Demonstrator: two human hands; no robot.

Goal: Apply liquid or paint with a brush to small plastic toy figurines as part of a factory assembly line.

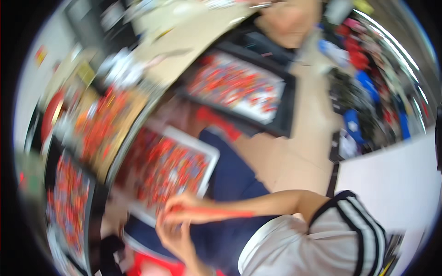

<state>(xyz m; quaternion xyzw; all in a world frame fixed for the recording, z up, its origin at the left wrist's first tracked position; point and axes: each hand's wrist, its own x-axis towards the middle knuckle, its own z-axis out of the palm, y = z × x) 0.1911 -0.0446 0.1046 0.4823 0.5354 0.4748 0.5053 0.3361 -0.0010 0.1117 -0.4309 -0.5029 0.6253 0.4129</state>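
My two hands meet at the near edge of a white tray, blurred by motion. A thin red strip [230,213] runs from between them along my right forearm. My right hand [189,202] comes in from the right, its fingers bent around the strip's end. My left hand [172,233] rises from below, with its fingertips closed against the same end. What kind of strip it is, I cannot make out. The white tray [212,158] rests on my lap, full of small red, orange and bluish pieces [170,165].
A black-framed tray [289,108] of similar pieces lies ahead, and another dark tray [94,216] is at left. The table's curved edge [131,138] borders my lap; red pieces [103,124] lie on it. Clothes-like bundles [357,92] are piled far right, beyond the tiled floor [299,161].
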